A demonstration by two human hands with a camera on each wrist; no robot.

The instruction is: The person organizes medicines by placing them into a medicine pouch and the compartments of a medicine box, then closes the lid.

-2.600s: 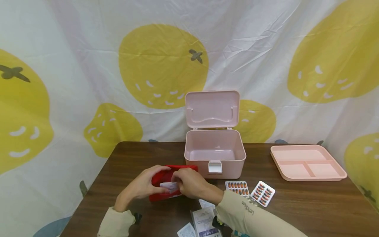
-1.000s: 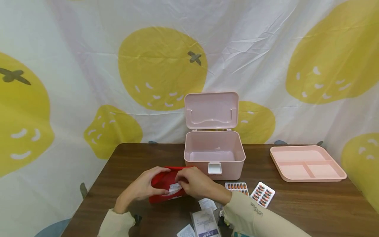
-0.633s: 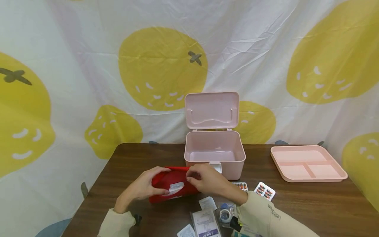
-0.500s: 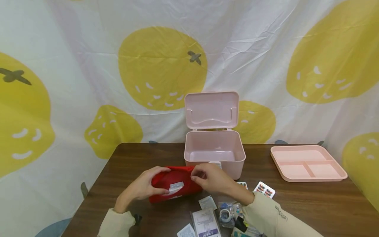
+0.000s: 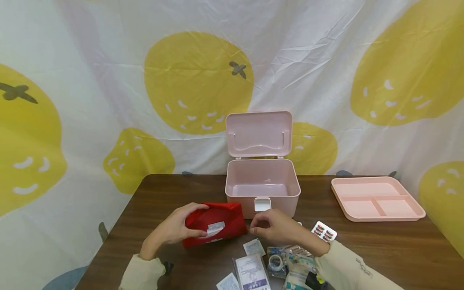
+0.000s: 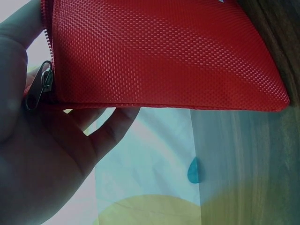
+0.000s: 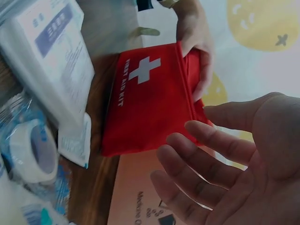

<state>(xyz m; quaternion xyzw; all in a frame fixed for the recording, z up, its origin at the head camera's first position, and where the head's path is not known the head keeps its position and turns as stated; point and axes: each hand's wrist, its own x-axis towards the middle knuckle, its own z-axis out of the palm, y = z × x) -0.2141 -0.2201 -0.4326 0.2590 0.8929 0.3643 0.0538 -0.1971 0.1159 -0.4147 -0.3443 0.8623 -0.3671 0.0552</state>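
Observation:
A red zippered first aid pouch (image 5: 233,225) stands on the table with its mouth spread. My left hand (image 5: 175,226) grips its left end, thumb over the front rim. Inside the pouch lie white packets (image 5: 216,228). In the left wrist view the zipper pull (image 6: 41,86) hangs beside the palm. Just right of the pouch is my right hand (image 5: 275,227), fingers loosely bent and holding nothing. The right wrist view shows that hand's fingers (image 7: 201,164) spread near the pouch's white-cross front (image 7: 150,103).
Behind the pouch stands a pink box (image 5: 284,207), lid raised. A pink divided tray (image 5: 384,219) lies at the right. Nearer are a capsule blister pack (image 5: 324,230), a white printed package (image 5: 251,270), small flat packets (image 5: 254,247), a bagged roll of tape (image 5: 275,262) and other bagged supplies.
My right hand has come out of the pouch, slid along its rim and moved right, off it. The white packets stay inside. My left hand keeps its grip.

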